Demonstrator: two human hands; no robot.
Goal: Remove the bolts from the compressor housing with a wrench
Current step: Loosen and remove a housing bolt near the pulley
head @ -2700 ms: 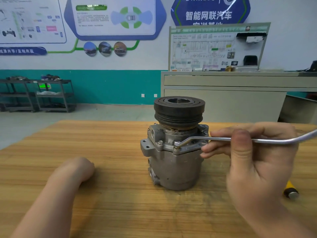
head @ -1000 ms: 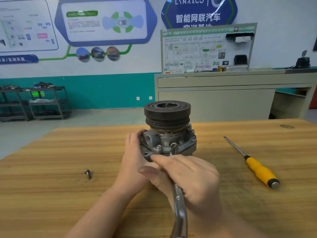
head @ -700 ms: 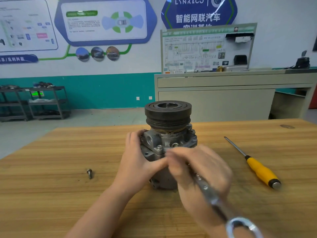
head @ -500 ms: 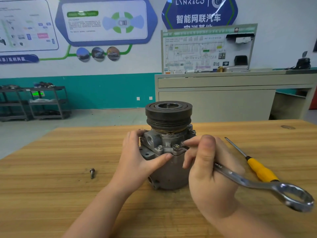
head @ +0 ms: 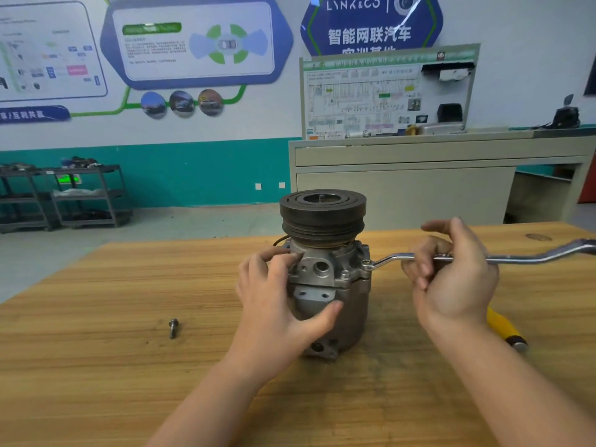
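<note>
Left hand (head: 277, 304) gripping compressor housing (head: 329, 285), right hand (head: 451, 279) beside it, curled around wrench (head: 516, 259)

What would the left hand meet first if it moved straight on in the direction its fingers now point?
The left hand already grips the compressor housing, so it would press into that first; depth is uncertain.

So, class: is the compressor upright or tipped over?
Upright: the compressor stands on the table, pulley on top.
</note>
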